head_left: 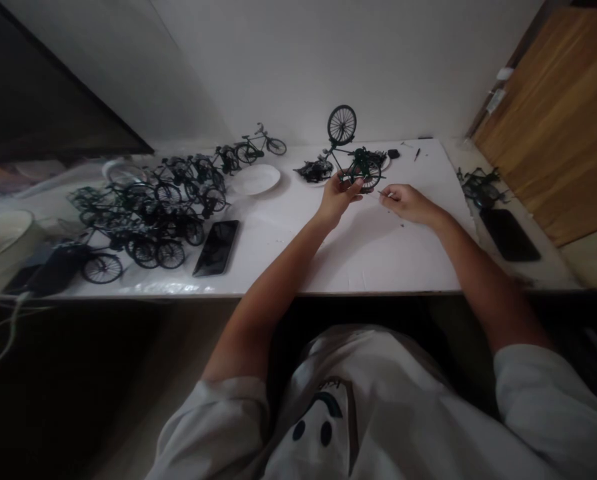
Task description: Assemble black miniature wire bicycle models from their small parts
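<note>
A pale wall [283, 67] rises behind a white-topped bench [373, 263], and the light over both is dim. The left hand [339, 198] has its fingers closed around the lower part of a dark model bicycle [359, 162], held up over the far half of the bench. The right hand [403, 201] has thumb and fingers pinched on a thin piece [385, 195], too small to make out, which points left toward the bicycle; whether its tip touches anything cannot be told. The bicycle's long axis slants from upper left to lower right: one wheel stands high, away from both hands, and the other sits low, just above the left fingers. The left hand is the nearer, being in contact, while the right waits just beside that low wheel, on its right. Behind the held bicycle, a heap of dark parts [315, 171] lies to the left, with a second heap [377, 158] partly hidden by the low wheel. Farther left come a white plate [255, 180], a phone [217, 248] and a crowded cluster of bicycles [168, 193], some overlapping; another bicycle [261, 143] stands near the wall. At the far right, beyond the white top, are a dark green bicycle [481, 188] and a flat black object [509, 235], near a wooden panel [558, 127].
</note>
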Tool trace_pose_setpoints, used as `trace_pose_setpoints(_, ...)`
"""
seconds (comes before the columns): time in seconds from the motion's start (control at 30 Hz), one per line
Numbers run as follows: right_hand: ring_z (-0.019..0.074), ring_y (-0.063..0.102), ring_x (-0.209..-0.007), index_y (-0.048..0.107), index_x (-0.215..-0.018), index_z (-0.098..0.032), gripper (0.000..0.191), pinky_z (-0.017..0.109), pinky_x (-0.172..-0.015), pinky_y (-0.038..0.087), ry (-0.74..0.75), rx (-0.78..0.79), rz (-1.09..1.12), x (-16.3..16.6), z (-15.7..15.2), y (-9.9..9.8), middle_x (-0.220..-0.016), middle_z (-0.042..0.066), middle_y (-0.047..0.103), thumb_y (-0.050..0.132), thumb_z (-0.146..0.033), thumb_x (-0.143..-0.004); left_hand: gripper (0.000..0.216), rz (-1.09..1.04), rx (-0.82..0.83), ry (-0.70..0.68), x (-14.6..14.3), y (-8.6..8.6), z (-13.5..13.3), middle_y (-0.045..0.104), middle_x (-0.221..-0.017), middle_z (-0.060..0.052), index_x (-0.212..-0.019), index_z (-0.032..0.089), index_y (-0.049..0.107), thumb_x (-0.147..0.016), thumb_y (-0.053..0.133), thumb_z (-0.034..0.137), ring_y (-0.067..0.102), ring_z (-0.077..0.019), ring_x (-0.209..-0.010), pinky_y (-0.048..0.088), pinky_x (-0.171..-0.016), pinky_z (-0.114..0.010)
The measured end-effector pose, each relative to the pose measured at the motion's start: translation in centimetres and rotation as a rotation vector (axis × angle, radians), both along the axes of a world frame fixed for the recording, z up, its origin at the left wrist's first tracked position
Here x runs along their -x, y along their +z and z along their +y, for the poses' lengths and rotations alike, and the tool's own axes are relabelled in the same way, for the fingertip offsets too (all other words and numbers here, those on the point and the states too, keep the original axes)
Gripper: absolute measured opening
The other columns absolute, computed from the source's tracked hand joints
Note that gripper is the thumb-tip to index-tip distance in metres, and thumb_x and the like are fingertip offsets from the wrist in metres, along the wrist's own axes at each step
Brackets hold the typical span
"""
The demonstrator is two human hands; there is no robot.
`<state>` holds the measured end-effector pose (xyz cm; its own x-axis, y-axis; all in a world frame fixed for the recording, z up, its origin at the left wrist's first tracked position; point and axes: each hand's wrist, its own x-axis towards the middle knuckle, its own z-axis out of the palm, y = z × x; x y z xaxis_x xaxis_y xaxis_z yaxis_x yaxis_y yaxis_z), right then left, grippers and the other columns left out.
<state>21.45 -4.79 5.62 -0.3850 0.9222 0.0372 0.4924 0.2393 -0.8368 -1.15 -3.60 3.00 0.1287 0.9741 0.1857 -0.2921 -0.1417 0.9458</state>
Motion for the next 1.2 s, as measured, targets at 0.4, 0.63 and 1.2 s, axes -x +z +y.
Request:
trace_pose_setpoints(0.4, 0.0157, 0.045, -0.060, 0.066, -0.103, -0.023, 0.058, 0.030, -0.054, 0.035, -0.221, -0.137, 0.095, 0.5, 0.7, -0.4, -0.069, -0.001, 0.055, 0.075, -0.078, -0.089, 0.076, 0.006, -0.018, -0.073, -0.5, -0.4, 0.0, 0.081, -0.121, -0.015, -0.121, 0.020, 0.064, -0.061, 0.108, 0.035, 0.082, -0.0295, -0.110, 0.065, -0.101, -0.046)
trace_pose_setpoints(0.63, 0.0145, 0.039, -0.062, 0.072, -0.101, -0.020, 0.053, 0.031, -0.055, 0.031, -0.257, -0.162, 0.190, 1.2, -0.3, 0.3, -0.070, -0.001, 0.051, 0.081, -0.070, -0.086, 0.076, -0.003, -0.030, -0.076, -0.6, -0.5, 0.0, 0.080, -0.117, -0.014, -0.121, 0.019, 0.064, -0.059, 0.108, 0.026, 0.081, -0.0310, -0.111, 0.065, -0.104, -0.052)
trace_pose_setpoints(1.2, 0.0159, 0.030, -0.065, 0.074, -0.093, -0.022, 0.036, 0.033, -0.062, 0.028, -0.228, -0.218, 0.160, 1.6, -0.9, 0.4, -0.068, -0.004, 0.033, 0.081, -0.057, -0.086, 0.074, 0.009, -0.134, -0.077, -1.0, -1.4, 0.5, 0.079, -0.110, -0.008, -0.115, 0.020, 0.065, -0.060, 0.109, 0.044, 0.080, -0.0246, -0.107, 0.066, -0.102, -0.044)
